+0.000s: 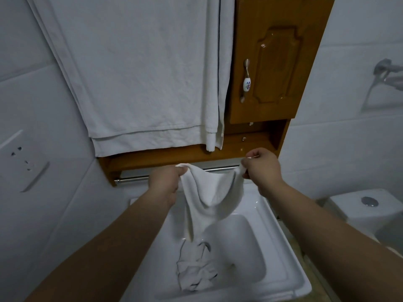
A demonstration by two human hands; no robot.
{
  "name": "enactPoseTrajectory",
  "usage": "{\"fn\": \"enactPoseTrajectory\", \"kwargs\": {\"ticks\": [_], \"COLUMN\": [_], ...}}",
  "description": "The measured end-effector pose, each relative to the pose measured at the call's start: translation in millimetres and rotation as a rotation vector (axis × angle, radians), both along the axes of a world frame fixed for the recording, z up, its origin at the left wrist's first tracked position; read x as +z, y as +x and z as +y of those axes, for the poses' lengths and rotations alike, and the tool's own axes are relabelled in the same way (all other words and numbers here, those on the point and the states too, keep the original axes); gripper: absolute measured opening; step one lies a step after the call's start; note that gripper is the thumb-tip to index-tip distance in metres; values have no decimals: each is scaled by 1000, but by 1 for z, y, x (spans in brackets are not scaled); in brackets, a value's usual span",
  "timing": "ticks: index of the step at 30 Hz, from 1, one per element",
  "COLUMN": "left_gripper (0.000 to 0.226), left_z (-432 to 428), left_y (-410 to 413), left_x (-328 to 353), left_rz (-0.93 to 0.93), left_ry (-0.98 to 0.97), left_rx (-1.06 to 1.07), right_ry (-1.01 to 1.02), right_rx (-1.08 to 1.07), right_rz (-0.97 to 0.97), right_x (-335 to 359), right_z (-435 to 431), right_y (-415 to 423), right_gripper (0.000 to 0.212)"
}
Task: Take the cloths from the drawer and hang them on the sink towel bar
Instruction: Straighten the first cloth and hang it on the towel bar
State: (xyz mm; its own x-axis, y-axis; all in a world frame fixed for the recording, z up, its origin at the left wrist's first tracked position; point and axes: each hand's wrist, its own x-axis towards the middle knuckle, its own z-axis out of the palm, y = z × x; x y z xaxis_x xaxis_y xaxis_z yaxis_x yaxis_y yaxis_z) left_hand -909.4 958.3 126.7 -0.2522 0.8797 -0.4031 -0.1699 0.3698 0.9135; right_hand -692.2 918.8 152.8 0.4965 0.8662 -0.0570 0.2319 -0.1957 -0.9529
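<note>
A white cloth [209, 192] hangs spread between my two hands just in front of the steel towel bar [135, 178] under the wooden shelf. My left hand [168, 182] grips its left top corner. My right hand [261, 168] pinches its right top corner. The cloth sags in the middle and its lower end drops into the white sink [281, 253]. A second cloth [194, 271], white with dark edging, lies crumpled in the sink basin. No drawer is in view.
Large white towels [141, 73] hang on the wall above the shelf. A wooden cabinet door [277, 66] with a handle is at upper right. A wall socket [24, 162] is at left, a toilet [368, 205] at right, a wall rack [386, 81] far right.
</note>
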Motion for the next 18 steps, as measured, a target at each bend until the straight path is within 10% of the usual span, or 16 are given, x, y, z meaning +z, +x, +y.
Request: {"fn": "enactPoseTrajectory", "kwargs": {"ticks": [8, 14, 18], "left_gripper": [20, 10, 10], "left_z": [-14, -1, 13], "left_y": [31, -7, -36], "left_x": [0, 9, 23], "left_rz": [56, 338, 425], "left_ry": [103, 323, 324], "left_rx": [-83, -240, -299], "right_ry": [-27, -145, -15], "right_rx": [257, 825, 369], "right_rz": [227, -151, 30], "right_x": [13, 33, 20], "right_z": [-9, -10, 15], "right_y": [-36, 12, 45], "right_gripper": [9, 23, 15]}}
